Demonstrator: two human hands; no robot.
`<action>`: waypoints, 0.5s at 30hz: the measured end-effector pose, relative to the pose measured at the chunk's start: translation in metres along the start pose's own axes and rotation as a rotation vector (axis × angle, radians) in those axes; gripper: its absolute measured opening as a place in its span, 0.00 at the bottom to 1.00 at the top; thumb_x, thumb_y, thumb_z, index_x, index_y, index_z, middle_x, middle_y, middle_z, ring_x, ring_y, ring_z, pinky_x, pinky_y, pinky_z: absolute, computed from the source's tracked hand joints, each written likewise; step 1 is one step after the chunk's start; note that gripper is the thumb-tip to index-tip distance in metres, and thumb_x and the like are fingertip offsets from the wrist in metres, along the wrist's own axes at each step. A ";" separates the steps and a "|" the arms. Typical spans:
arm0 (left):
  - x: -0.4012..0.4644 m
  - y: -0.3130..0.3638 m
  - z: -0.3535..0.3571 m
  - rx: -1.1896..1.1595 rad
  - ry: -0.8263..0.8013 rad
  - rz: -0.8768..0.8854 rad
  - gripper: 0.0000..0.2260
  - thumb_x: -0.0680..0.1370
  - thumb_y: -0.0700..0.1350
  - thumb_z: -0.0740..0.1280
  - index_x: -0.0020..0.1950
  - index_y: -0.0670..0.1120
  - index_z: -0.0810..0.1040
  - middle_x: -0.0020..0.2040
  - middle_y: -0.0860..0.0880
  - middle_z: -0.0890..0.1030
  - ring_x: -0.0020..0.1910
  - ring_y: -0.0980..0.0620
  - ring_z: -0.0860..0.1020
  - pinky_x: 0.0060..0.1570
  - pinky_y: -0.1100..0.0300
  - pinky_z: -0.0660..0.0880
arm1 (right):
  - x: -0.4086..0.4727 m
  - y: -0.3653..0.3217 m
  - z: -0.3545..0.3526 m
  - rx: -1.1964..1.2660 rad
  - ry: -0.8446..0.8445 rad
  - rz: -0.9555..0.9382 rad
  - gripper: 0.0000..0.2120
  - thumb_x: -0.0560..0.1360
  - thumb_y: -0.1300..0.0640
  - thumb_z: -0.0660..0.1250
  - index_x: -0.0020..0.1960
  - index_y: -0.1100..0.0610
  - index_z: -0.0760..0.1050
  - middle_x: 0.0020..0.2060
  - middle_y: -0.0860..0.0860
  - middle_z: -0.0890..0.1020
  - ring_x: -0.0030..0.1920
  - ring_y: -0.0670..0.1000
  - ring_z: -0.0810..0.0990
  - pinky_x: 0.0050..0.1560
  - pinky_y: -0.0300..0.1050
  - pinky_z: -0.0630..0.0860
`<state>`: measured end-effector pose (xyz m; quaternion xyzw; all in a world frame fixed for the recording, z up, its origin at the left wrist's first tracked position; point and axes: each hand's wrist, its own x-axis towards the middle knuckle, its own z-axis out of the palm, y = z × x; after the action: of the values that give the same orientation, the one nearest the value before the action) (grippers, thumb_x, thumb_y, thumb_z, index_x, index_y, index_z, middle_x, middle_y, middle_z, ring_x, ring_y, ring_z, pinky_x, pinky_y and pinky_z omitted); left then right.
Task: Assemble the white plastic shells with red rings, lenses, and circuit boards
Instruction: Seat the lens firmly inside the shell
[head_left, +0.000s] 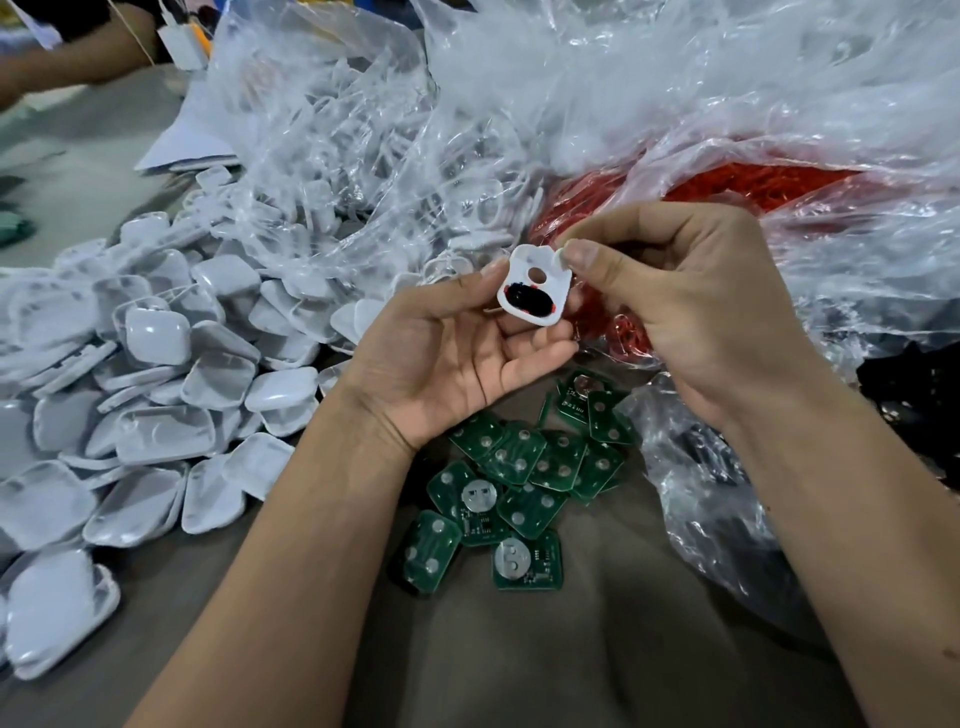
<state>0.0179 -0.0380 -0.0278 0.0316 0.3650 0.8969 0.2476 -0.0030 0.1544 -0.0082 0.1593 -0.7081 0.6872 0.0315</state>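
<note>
Left hand (457, 358) cradles one white shell (535, 288), right hand (675, 291) pinching its top corner — red ring and dark lens look seated; circuit board not yet fitted. Boards (514, 483) heaped below on table.

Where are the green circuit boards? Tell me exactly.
In the head view the green circuit boards lie in a loose pile on the table, low centre between the two forearms, below the white shell held in both hands, right of the white shell heap.
</note>
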 end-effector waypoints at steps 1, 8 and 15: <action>0.000 0.000 0.000 -0.001 0.000 -0.003 0.19 0.74 0.44 0.69 0.64 0.39 0.77 0.50 0.36 0.84 0.43 0.43 0.85 0.46 0.53 0.84 | 0.000 -0.001 0.001 -0.077 0.003 -0.028 0.02 0.75 0.61 0.77 0.48 0.57 0.86 0.41 0.53 0.88 0.40 0.50 0.86 0.43 0.42 0.82; 0.000 -0.001 0.000 -0.013 -0.007 -0.017 0.15 0.76 0.44 0.67 0.60 0.40 0.80 0.50 0.33 0.83 0.42 0.43 0.85 0.44 0.53 0.85 | -0.001 -0.005 0.004 -0.372 -0.012 -0.125 0.02 0.76 0.58 0.76 0.47 0.53 0.85 0.47 0.47 0.82 0.41 0.56 0.84 0.45 0.55 0.83; 0.001 -0.001 -0.003 0.032 -0.005 -0.037 0.14 0.78 0.45 0.65 0.59 0.39 0.81 0.49 0.35 0.83 0.40 0.45 0.85 0.44 0.54 0.85 | 0.000 -0.002 0.005 -0.507 -0.024 -0.203 0.02 0.76 0.56 0.76 0.47 0.51 0.84 0.47 0.44 0.80 0.42 0.43 0.81 0.43 0.37 0.78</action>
<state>0.0165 -0.0386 -0.0306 0.0309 0.3792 0.8862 0.2643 -0.0011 0.1493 -0.0062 0.2246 -0.8383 0.4792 0.1306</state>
